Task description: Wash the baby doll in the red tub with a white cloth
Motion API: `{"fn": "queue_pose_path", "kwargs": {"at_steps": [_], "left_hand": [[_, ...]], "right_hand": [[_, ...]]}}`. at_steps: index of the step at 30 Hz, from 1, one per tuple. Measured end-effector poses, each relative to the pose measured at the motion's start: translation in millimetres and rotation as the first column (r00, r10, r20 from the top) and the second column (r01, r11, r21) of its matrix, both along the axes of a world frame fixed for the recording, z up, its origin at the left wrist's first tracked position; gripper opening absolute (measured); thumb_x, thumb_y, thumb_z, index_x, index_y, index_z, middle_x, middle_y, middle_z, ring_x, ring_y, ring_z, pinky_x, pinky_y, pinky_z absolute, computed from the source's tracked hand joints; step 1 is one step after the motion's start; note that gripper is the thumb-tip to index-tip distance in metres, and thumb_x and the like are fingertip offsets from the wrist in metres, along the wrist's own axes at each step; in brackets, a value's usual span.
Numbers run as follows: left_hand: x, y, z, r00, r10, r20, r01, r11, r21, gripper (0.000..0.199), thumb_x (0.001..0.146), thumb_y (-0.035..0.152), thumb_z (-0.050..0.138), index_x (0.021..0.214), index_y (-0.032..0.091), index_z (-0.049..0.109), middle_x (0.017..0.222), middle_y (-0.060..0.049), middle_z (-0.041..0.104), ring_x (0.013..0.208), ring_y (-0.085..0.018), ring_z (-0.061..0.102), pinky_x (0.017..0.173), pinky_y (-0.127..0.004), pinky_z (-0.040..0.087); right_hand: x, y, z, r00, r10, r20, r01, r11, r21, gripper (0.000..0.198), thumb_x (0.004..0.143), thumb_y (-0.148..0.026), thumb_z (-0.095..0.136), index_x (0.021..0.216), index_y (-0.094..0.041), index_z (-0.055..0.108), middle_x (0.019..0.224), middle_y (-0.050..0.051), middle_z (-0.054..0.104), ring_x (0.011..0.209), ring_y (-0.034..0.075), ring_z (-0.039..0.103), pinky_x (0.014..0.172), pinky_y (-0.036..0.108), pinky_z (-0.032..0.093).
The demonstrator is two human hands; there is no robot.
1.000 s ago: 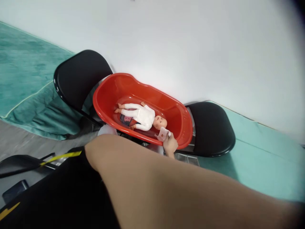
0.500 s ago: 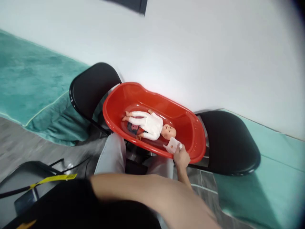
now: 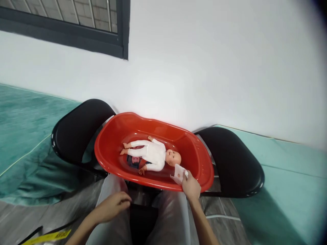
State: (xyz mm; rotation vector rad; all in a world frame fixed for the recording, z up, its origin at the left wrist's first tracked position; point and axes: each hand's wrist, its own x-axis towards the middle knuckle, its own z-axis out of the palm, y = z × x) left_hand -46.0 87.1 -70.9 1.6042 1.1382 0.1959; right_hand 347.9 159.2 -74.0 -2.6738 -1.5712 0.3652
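Observation:
A baby doll (image 3: pixel 155 156) in a white body suit lies on its back in a red baby bathtub (image 3: pixel 153 185), its head to the right. Under its legs and side is a small dark item (image 3: pixel 133 161) with a pink patch, mostly covered. My right hand (image 3: pixel 191 187) is at the tub's near right rim, closed on a translucent plastic piece (image 3: pixel 179 174) with a round spot in it. That piece is over the tub beside the doll's head; its kind is unclear. Above my left thigh, my left hand (image 3: pixel 113 206) has loosely stretched fingers and holds nothing.
Black folding chairs stand to the left (image 3: pixel 81 131) and right (image 3: pixel 237 163) of the tub. Green cloth (image 3: pixel 28 126) spreads at both sides. Behind is a white wall (image 3: pixel 191 68) with a dark-framed window (image 3: pixel 122 37). A yellow tag (image 3: pixel 48 237) is at lower left.
My left arm, which reached across my body to the right, has come back over my left thigh. The view has tilted up. My right hand keeps the plastic piece beside the doll's head.

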Motion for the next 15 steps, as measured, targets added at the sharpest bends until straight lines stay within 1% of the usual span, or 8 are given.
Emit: {"fn": "queue_pose_path", "kwargs": {"at_steps": [1,3,5,7,9,11,12,15], "left_hand": [[11.3,3.5,22.5,0.985,-0.061,0.159,0.066,0.997,-0.032,0.035,0.103,0.042,0.057,0.121,0.025,0.081,0.127,-0.005,0.079,0.119,-0.023,0.071,0.106,-0.031,0.051],[39.8,18.5,56.8,0.941,-0.11,0.319,0.127,0.991,-0.033,0.037,0.102,0.044,0.06,0.123,0.023,0.082,0.12,-0.004,0.081,0.108,-0.022,0.073,0.096,-0.028,0.054],[73.3,45.0,68.1,0.949,-0.048,0.311,0.023,0.996,0.081,0.036,0.1,0.042,0.062,0.122,0.022,0.082,0.122,-0.005,0.081,0.105,-0.022,0.073,0.095,-0.028,0.054],[108.6,79.6,56.3,0.971,-0.007,0.238,-0.05,0.971,0.235,0.038,0.099,0.033,0.056,0.123,0.017,0.081,0.126,-0.009,0.079,0.108,-0.024,0.073,0.101,-0.033,0.053],[142.4,115.6,31.6,0.994,-0.04,0.099,0.003,0.936,0.352,0.043,0.098,0.027,0.054,0.132,0.013,0.077,0.14,-0.015,0.073,0.124,-0.029,0.069,0.114,-0.039,0.048],[171.0,146.8,6.9,0.987,-0.142,-0.079,0.162,0.912,0.378,0.053,0.098,0.023,0.054,0.146,0.003,0.067,0.155,-0.024,0.061,0.144,-0.036,0.057,0.125,-0.043,0.039],[182.6,159.5,-3.0,0.963,-0.195,-0.188,0.251,0.904,0.345,0.061,0.098,0.023,0.056,0.154,0.002,0.059,0.165,-0.026,0.05,0.156,-0.04,0.043,0.129,-0.047,0.033],[204.8,185.7,-22.0,0.858,-0.289,-0.424,0.411,0.882,0.231,0.078,0.098,0.024,0.055,0.171,0.005,0.035,0.181,-0.024,0.014,0.167,-0.047,0.006,0.134,-0.06,0.017]], "right_hand": [[0.2,-0.2,0.1,1.0,0.003,-0.003,-0.003,1.0,0.003,0.05,0.113,-0.043,0.031,0.141,-0.025,0.068,0.113,0.015,0.082,0.102,0.027,0.079,0.084,0.032,0.054],[0.6,-0.6,-0.3,1.0,0.007,-0.009,-0.007,1.0,0.006,0.049,0.113,-0.042,0.032,0.141,-0.025,0.069,0.114,0.015,0.082,0.103,0.026,0.079,0.084,0.032,0.053],[0.7,-1.1,-0.7,1.0,0.009,-0.012,-0.009,1.0,0.004,0.049,0.113,-0.042,0.032,0.14,-0.025,0.069,0.114,0.015,0.082,0.104,0.026,0.079,0.084,0.032,0.053],[0.6,-1.7,-0.9,1.0,0.007,-0.01,-0.007,1.0,0.004,0.048,0.113,-0.042,0.033,0.139,-0.025,0.07,0.114,0.015,0.082,0.104,0.026,0.079,0.085,0.031,0.053],[0.6,-2.4,-0.7,1.0,0.003,-0.007,-0.003,1.0,0.007,0.047,0.113,-0.042,0.034,0.138,-0.025,0.07,0.113,0.014,0.082,0.102,0.025,0.079,0.085,0.031,0.052],[1.0,-3.0,-0.9,1.0,-0.005,-0.006,0.005,1.0,0.012,0.046,0.113,-0.042,0.035,0.137,-0.026,0.071,0.112,0.014,0.083,0.1,0.025,0.079,0.085,0.031,0.052],[1.3,-3.4,-1.2,1.0,-0.008,-0.007,0.009,1.0,0.015,0.046,0.113,-0.042,0.035,0.137,-0.026,0.071,0.111,0.013,0.083,0.099,0.025,0.08,0.084,0.031,0.052],[2.5,-4.7,-3.6,1.0,-0.018,-0.013,0.018,0.999,0.027,0.045,0.113,-0.042,0.035,0.136,-0.027,0.071,0.109,0.013,0.083,0.099,0.025,0.08,0.082,0.03,0.052]]}}
